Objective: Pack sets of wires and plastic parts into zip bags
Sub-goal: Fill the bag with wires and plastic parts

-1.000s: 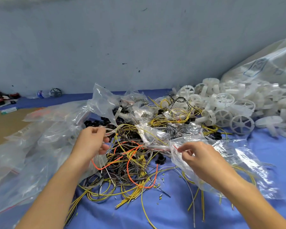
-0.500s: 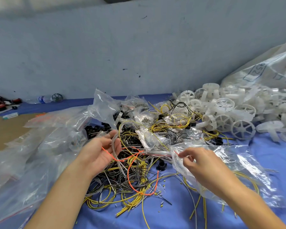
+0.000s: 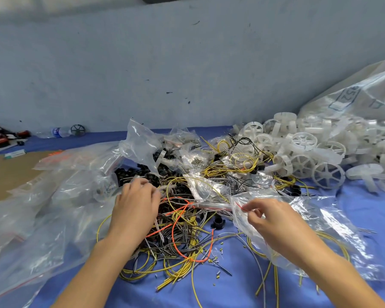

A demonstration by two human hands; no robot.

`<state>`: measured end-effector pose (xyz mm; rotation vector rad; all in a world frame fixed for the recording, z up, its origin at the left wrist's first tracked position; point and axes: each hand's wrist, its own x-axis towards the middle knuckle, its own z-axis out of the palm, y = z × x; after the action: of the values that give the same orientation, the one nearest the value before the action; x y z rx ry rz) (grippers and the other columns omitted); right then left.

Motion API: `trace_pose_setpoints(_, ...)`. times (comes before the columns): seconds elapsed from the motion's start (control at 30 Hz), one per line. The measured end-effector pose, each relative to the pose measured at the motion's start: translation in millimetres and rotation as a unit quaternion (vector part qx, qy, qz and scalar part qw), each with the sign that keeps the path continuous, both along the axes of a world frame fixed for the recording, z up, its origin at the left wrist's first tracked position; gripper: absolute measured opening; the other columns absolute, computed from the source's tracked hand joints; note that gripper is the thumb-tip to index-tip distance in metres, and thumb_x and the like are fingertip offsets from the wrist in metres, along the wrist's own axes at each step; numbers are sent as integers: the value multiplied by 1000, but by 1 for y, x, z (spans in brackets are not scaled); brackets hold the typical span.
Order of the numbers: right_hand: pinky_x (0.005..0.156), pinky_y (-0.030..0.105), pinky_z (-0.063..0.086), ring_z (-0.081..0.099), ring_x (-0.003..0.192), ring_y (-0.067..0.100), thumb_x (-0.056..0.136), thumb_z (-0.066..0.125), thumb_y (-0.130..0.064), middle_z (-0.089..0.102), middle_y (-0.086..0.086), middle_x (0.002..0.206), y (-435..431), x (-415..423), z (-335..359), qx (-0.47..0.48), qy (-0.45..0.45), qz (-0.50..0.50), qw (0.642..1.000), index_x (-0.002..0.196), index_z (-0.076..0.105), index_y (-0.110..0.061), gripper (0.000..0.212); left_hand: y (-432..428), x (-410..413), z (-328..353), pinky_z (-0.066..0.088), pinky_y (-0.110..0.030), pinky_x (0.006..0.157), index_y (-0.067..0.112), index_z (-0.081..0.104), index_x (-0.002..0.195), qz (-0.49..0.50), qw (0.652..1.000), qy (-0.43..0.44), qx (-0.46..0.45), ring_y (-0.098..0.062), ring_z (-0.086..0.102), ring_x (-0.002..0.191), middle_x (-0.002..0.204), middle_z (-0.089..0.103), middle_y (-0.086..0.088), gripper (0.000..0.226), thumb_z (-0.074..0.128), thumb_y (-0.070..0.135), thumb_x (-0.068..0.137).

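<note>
Change: your left hand (image 3: 136,207) has turned palm-down and gone forward, off the orange wire (image 3: 176,221) and onto the far side of the wire tangle (image 3: 182,241). Your right hand (image 3: 273,223) has kept its place.
Left grip: cannot tell. The fingertips are blurred where they meet the black plastic parts (image 3: 138,174).
Right grip: narrow, with thumb and forefinger pinching the red-striped mouth of the zip bag (image 3: 316,236).
Zip bag: lies on the table (image 3: 231,292) just right of the tangle, mouth toward the pile. Yellow wires show inside it; no plastic part is visible inside.
White wheels (image 3: 305,156): heaped at far right, well apart from both hands.
Spare bags (image 3: 53,196): a slack heap at your left.
Done: this bag appears part-filled with wire only. Small bags (image 3: 193,156) behind the tangle appear to hold contents.
Left: by my judgement, the set wants more pieces and the bag wants sealing. Most wires and wheels lie loose, so much remains.
</note>
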<state>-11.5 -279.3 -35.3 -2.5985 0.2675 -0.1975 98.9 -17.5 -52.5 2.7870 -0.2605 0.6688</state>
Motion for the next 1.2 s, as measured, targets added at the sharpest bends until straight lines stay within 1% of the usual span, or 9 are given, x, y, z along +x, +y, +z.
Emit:
trace_pose_setpoints(0.17,80,35,52,64,87,16,91,50,-28,66,-15,93,-1,0,0,11,-6,-9,1000,107,69,-36,26,-1,7,20,45,-30,67,21,67,84,-17,860,96,-502,-19,65,85,86,72,5,17,57,28,95)
trace_pose_setpoints(0.33,76,31,51,62,74,2,92,52,-28,64,-19,81,-4,2,0,37,-43,-15,998,104,70,-36,23,4,7,39,46,-24,61,27,67,90,-48,737,67,-671,-6,62,71,93,74,4,16,55,32,98)
trace_pose_setpoints(0.53,60,12,40,57,64,-2,84,61,-25,64,-14,72,14,-2,-8,177,-169,-63,967,97,74,-32,20,-15,-28,74,42,-17,42,33,75,99,-285,820,271,-415,-7,51,45,82,71,4,24,64,49,85)
trace_pose_setpoints(0.6,61,13,39,58,68,-1,86,62,-24,65,-14,74,27,-6,-15,197,-186,-67,960,99,74,-30,19,-26,-37,66,48,-22,50,36,70,104,-242,949,184,-84,-10,63,58,84,72,8,22,53,48,96)
trace_pose_setpoints(0.67,65,22,43,60,71,4,88,61,-22,65,-11,81,37,-10,-22,208,-188,-66,958,103,73,-28,20,-39,-44,58,53,-29,65,38,62,112,-130,978,-21,161,-13,69,83,95,72,11,27,39,48,100)
trace_pose_setpoints(0.73,70,30,47,62,74,10,91,59,-21,65,-9,85,43,-12,-28,211,-185,-61,958,105,71,-27,20,-48,-50,58,53,-32,69,37,62,113,-145,984,-58,82,-12,67,86,95,72,12,27,40,47,101)
trace_pose_setpoints(0.83,70,29,47,60,73,8,91,59,-20,62,-8,81,44,-14,-30,213,-205,-71,953,102,69,-26,16,-51,-45,56,42,-21,51,33,71,92,-242,951,159,-108,1,53,49,63,65,13,22,51,40,99)
trace_pose_setpoints(1.07,57,33,40,61,65,18,88,64,-25,59,-9,87,49,-20,-24,56,-273,-58,959,101,68,-30,15,-76,-50,30,33,-16,47,33,64,78,-249,942,209,-84,4,51,46,59,66,15,21,53,39,95)
trace_pose_setpoints(1.2,56,29,35,59,64,16,89,65,-26,56,-10,84,53,-21,-22,45,-289,-30,956,100,67,-32,13,-91,-54,30,30,-9,37,27,54,90,-239,915,235,-225,3,52,38,56,68,13,9,57,32,95)
